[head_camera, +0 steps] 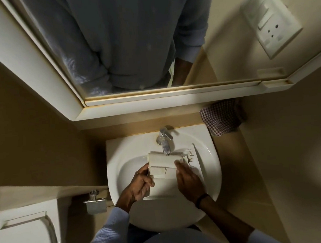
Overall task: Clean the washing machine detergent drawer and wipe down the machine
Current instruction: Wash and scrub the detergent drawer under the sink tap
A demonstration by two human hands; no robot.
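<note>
The mirror [113, 39] fills 12 o'clock, the sink [117, 171] sits at 6, the toilet [22, 240] at 8, and a checked cloth [222, 117] hangs at the sink's 2 o'clock. The drawer [164, 160] lies in the basin under the tap [164, 141]. The left grip [141, 184] curls round its 9 o'clock edge, and the right grip [187, 179] rests on its 3 o'clock side with fingers straight.

Detergent drawer [164, 163] edges beneath left hand [141, 184], right hand [188, 181].
</note>
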